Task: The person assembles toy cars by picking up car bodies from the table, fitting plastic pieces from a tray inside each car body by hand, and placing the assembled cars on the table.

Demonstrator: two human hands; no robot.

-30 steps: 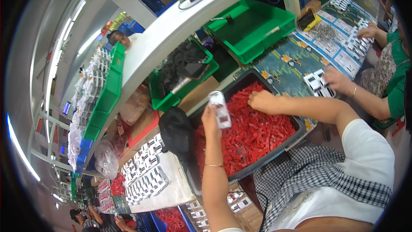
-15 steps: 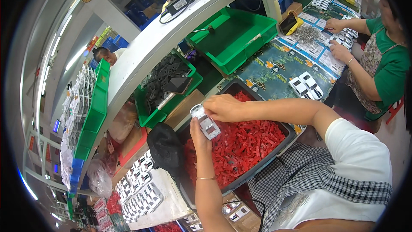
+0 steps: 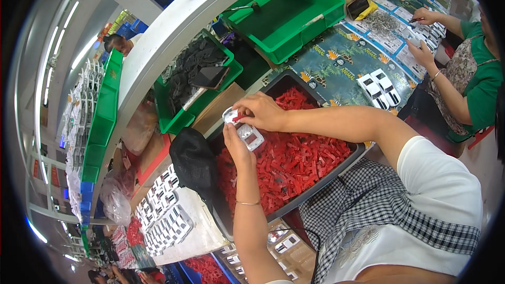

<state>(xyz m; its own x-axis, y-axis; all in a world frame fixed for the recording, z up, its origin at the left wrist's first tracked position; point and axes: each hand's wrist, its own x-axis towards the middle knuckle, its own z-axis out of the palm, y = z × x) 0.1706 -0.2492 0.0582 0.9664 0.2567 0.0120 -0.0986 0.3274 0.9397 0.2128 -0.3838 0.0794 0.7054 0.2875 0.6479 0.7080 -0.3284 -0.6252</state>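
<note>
Left hand grips white toy-car shell; right hand pinches red plastic piece at shell's far end.

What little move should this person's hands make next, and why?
Probably the right hand should press the red piece into the white shell: it holds that piece right at the shell, while the left hand grips the shell.
</note>
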